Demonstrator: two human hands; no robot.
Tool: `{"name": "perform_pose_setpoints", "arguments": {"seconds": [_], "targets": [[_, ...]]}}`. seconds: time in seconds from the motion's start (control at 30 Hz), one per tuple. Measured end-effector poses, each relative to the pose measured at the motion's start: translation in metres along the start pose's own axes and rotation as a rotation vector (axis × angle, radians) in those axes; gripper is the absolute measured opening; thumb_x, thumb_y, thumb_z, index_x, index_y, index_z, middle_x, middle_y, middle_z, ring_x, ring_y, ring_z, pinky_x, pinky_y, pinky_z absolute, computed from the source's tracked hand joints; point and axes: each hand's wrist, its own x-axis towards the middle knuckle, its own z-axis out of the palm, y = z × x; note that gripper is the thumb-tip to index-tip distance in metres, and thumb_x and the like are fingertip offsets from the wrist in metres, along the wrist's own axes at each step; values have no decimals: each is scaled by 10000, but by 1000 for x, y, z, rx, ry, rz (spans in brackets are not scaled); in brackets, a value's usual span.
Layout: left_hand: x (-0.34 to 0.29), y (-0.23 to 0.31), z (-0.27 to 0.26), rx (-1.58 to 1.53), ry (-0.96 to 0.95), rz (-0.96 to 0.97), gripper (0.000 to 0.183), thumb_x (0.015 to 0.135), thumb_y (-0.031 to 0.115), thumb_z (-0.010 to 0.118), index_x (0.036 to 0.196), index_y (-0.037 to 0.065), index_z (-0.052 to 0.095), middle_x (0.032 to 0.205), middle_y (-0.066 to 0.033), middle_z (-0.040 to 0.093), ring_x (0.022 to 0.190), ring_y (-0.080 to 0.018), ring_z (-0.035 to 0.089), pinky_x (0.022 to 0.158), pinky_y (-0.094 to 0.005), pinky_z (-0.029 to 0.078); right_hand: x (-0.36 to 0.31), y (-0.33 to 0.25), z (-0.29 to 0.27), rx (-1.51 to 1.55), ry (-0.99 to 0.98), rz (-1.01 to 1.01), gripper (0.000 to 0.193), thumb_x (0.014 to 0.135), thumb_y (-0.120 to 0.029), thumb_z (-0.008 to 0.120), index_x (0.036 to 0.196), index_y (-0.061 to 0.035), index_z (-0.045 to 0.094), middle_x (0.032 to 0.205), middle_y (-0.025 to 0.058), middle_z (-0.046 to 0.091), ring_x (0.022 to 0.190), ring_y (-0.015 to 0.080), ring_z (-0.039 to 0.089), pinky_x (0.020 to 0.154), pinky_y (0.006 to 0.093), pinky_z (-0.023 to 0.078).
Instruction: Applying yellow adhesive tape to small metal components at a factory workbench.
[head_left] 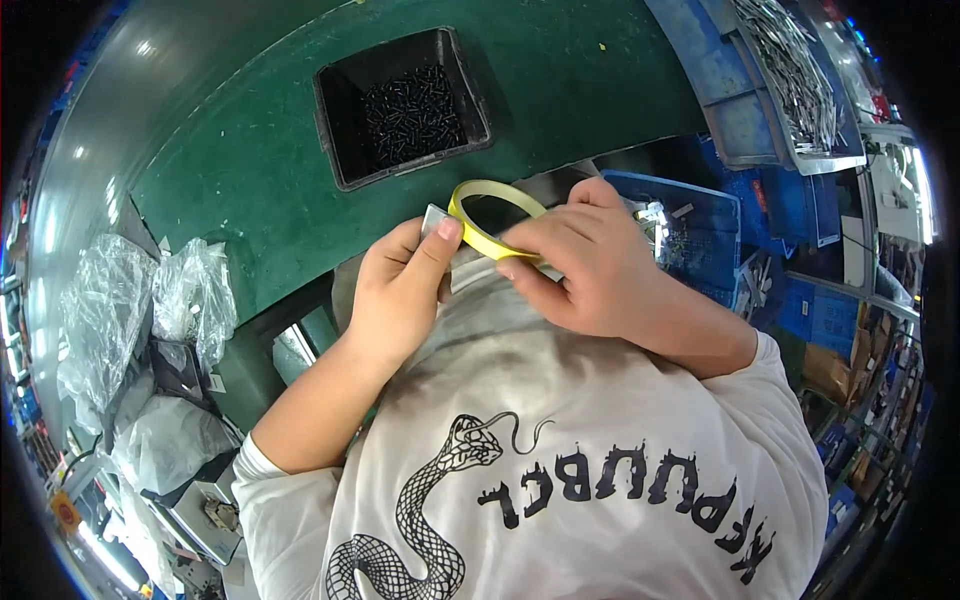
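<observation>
Above the front edge of the green bench, my right hand [590,255] grips a roll of narrow yellow tape [487,243], thumb below and fingers over its near right side. The roll is tilted, so its open ring shows. Close by on the left, my left hand [408,285] pinches a small flat silvery piece [433,218] between thumb and fingers. The piece's upper end sticks up next to the roll's left side. Whether a strip of tape joins the two cannot be made out. Part of the piece is hidden under my left thumb.
A black bin [335,130] of small dark cylindrical parts stands on the green bench [260,170]. Clear plastic bags [110,310] lie at the left. To the right are a blue basket [690,195] and a blue crate [735,110] heaped with thin metal parts.
</observation>
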Motion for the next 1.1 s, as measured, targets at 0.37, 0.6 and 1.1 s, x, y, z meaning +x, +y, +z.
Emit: {"name": "perform_pose_setpoints", "arguments": {"seconds": [0.37, 0.6, 1.1], "targets": [[-1, -4, -12, -217, -283, -165, 269, 1034, 328, 559, 982, 65, 578, 736, 17, 550, 556, -41, 443, 484, -214, 349, -7, 11, -5, -210, 14, -106, 313, 788, -172, 801, 1061, -100, 667, 754, -36, 641, 596, 135, 575, 665, 328, 355], [0, 0, -5, -118, -228, -69, 182, 1020, 126, 577, 1176, 43, 534, 933, -42, 665, 664, -47, 530, 539, -210, 421, -10, 18, -14, -277, -25, -173, 329, 782, -181, 791, 1096, -149, 697, 701, -67, 548, 589, 113, 515, 648, 315, 339], [-2, -7, -4, -148, -154, 44, 175, 1035, 109, 530, 1184, 18, 544, 927, -77, 687, 714, -89, 593, 617, -232, 488, -7, 17, -16, -188, -121, -82, 368, 818, -222, 775, 1176, -169, 706, 722, -51, 598, 558, 144, 490, 622, 319, 335]]}}
